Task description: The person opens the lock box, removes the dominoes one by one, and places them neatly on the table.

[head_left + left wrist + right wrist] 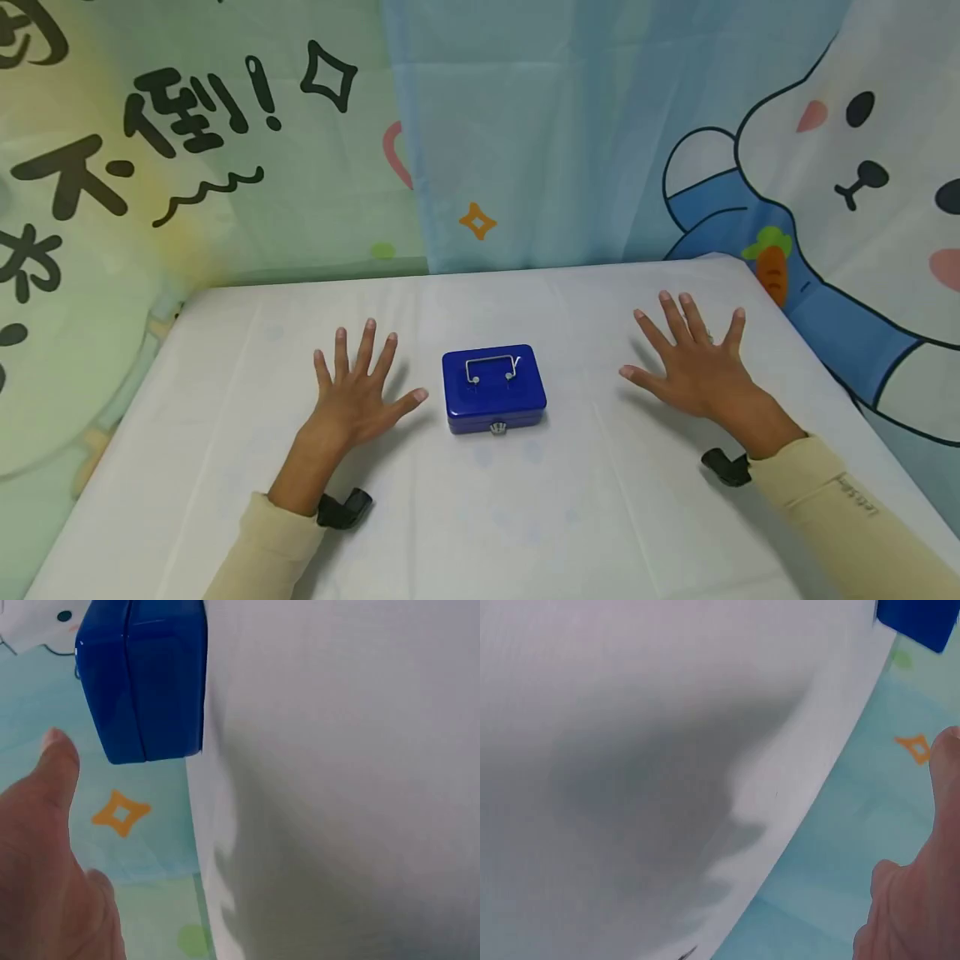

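Blue, glossy finish covers the single box (493,402), which in the head view sits closed on the white cloth (480,517), between the two hands and apart from both. One wire handle (490,359) lies on its lid; one latch (498,427) is at the front. The backdrop (555,133) carries legible characters 不 and 倒 with one exclamation mark; characters at the left edge are cut off. Small lettering on the right sleeve (832,500) cannot be read reliably. Left hand (355,404) and right hand (697,375) each show five digits, spread wide, holding nothing. Two black wrist pieces are counted, one left (345,508), one right (727,468). Forearms run out of frame.

Left wrist view: the box is cut off at the top, its handle and latch out of sight. Only part of the left hand shows, thumb extended. One orange star (121,813) is printed behind.

Right wrist view: one box corner enters at upper right. The right hand is cropped, thumb extended. A small dark mark (688,952) at the bottom edge is unidentifiable.
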Motion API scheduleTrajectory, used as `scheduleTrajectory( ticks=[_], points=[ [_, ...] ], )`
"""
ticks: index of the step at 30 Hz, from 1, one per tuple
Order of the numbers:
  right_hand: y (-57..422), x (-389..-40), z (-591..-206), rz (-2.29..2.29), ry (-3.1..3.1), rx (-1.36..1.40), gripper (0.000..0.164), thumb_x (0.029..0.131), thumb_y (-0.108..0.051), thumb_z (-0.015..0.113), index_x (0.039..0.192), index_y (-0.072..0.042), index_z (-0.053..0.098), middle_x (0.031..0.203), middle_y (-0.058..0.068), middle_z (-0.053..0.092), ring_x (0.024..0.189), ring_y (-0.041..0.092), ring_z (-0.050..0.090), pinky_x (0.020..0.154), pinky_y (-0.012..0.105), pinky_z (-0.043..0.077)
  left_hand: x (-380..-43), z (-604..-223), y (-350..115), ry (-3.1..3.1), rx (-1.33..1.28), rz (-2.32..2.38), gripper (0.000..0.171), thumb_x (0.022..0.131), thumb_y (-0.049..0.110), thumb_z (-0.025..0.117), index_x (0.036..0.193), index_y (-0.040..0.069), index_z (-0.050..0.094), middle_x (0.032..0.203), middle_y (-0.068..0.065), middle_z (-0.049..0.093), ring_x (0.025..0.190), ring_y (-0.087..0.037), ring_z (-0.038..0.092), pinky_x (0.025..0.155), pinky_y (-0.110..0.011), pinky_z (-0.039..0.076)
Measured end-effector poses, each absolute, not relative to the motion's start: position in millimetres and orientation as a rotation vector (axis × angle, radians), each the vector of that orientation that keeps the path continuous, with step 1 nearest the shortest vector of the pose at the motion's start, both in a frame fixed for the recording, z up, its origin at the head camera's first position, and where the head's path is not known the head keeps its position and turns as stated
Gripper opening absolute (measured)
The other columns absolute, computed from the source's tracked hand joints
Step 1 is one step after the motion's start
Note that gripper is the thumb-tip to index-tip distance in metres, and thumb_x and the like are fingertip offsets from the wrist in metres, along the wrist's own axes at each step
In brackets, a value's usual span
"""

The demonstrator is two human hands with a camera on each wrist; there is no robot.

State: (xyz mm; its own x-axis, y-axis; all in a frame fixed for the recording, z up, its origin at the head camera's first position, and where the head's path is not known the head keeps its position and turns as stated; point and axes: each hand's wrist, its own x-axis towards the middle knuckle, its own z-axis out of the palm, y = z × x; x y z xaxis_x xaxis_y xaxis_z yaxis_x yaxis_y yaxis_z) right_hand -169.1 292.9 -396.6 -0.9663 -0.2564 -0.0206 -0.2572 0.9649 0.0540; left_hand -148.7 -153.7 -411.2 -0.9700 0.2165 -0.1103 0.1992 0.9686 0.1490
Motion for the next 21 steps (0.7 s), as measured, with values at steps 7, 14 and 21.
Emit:
scheduleTrajectory(
  ticks=[7,14,21],
  points=[
    [311.6,-175.9,-395.3,-0.036,3.090,-0.328,0.093,0.091,-0.071,0.038,0.157,-0.012,0.009,0.158,0.025,-0.011,0.142,0.045,-0.014,0.090,0.070,-0.029,-148.7,-411.2,-148.3,2.895,0.543,0.480,0.102,0.087,0.072,0.047,0.157,0.014,0.002,0.159,-0.011,-0.020,0.144,-0.036,-0.015,0.114,-0.058,0.006],
    [334.0,-183.6,-399.2,-0.183,3.045,-0.217,0.094,0.093,-0.066,0.041,0.155,-0.005,0.007,0.155,0.032,-0.008,0.140,0.051,-0.009,0.093,0.074,-0.023,-146.6,-412.1,-140.4,2.757,0.595,0.752,0.112,0.079,0.076,0.056,0.156,0.026,-0.009,0.160,-0.001,-0.021,0.147,-0.025,-0.011,0.111,-0.057,0.023],
    [350.0,-192.2,-404.0,-0.278,2.991,-0.097,0.089,0.099,-0.060,0.036,0.152,0.006,0.009,0.150,0.040,0.008,0.131,0.062,0.016,0.099,0.079,-0.001,-144.7,-414.8,-132.0,2.679,0.660,0.943,0.119,0.074,0.069,0.070,0.155,0.034,-0.011,0.159,0.009,-0.018,0.147,-0.021,0.000,0.112,-0.050,0.024]
  ],
)
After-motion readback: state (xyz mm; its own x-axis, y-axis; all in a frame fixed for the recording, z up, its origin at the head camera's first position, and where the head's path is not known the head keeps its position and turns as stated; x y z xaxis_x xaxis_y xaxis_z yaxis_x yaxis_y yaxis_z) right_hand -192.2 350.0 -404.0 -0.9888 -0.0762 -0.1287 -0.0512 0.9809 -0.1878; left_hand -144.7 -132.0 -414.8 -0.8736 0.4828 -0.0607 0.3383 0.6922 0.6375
